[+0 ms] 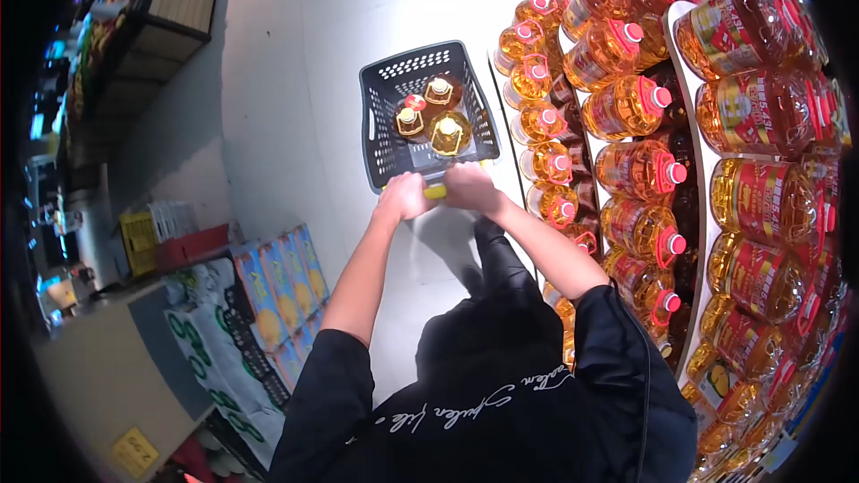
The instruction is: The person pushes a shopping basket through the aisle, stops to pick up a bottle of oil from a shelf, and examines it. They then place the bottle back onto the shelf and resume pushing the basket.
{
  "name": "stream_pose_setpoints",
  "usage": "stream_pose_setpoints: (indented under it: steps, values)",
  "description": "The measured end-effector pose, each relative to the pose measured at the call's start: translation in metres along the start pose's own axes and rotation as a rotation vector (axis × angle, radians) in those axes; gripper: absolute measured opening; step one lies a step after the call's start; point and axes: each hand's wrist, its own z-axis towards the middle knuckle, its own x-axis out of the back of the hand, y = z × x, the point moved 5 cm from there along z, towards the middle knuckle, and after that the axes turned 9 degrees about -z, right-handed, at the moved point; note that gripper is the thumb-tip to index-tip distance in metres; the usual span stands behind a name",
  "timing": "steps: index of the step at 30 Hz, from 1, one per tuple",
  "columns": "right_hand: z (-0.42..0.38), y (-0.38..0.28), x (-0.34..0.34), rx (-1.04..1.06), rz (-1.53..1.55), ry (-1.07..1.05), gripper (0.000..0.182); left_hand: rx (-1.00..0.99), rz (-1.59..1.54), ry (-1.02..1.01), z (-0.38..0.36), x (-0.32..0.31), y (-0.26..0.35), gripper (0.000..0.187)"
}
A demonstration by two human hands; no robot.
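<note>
- While both hands grip the same bar, the step in hand looks to be guiding or steadying the basket, not filling it.
- The left hand (404, 196) is closed round the yellow-green handle (435, 191); the right hand (471, 188) is closed on it just beside, its fingertips out of sight.
- The black basket (416, 66) is ahead of the person, over the pale floor (295, 125); whether it rests there or hangs slightly clear, I cannot tell.
- Inside it, three bottles (449, 133) of amber liquid stand grouped, caps up.
- To the right, near the basket's side wall, are rows of red-capped bottles (632, 107) on display.
- As I judge it, the next move calls for an even two-handed pull or push, smooth enough that the load does not tip, with the basket clear of those rows.
</note>
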Motion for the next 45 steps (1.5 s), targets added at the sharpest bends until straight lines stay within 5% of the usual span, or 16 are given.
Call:
stream_pose_setpoints:
  steps: [5, 11, 16, 21, 24, 25, 31, 33, 45]
  values:
    - [0.020, 0.015, 0.016, -0.023, -0.005, 0.274, 0.015, -0.027, 0.017, -0.038, 0.032, 0.019, 0.000, 0.038]
    - [0.051, 0.031, 0.018, -0.098, 0.053, 0.046, 0.013, -0.096, 0.046, 0.011, 0.056, 0.038, -0.004, 0.037]
    - [0.056, 0.036, 0.022, -0.091, -0.005, 0.430, 0.012, -0.090, 0.037, -0.050, 0.066, 0.055, 0.002, 0.037]
    - [0.061, 0.035, 0.016, -0.251, -0.029, 0.314, 0.010, -0.138, -0.025, -0.091, 0.071, 0.059, -0.001, 0.036]
    - [0.055, 0.029, 0.017, -0.233, -0.119, 0.530, 0.012, -0.141, -0.039, -0.162, 0.074, 0.056, -0.004, 0.038]
    - [0.059, 0.030, 0.011, -0.264, -0.087, 0.304, 0.014, -0.156, -0.041, -0.181, 0.075, 0.055, -0.004, 0.039]
    - [0.058, 0.024, 0.009, -0.426, -0.165, -0.018, 0.021, -0.326, -0.169, -0.283, 0.082, 0.034, -0.018, 0.044]
    - [0.057, 0.020, 0.005, -0.499, -0.155, -0.093, 0.023, -0.408, -0.145, -0.130, 0.081, 0.028, -0.026, 0.041]
    - [0.030, -0.026, 0.011, -0.652, -0.362, -0.200, 0.015, -0.275, -0.072, -0.158, 0.027, 0.026, -0.017, 0.042]
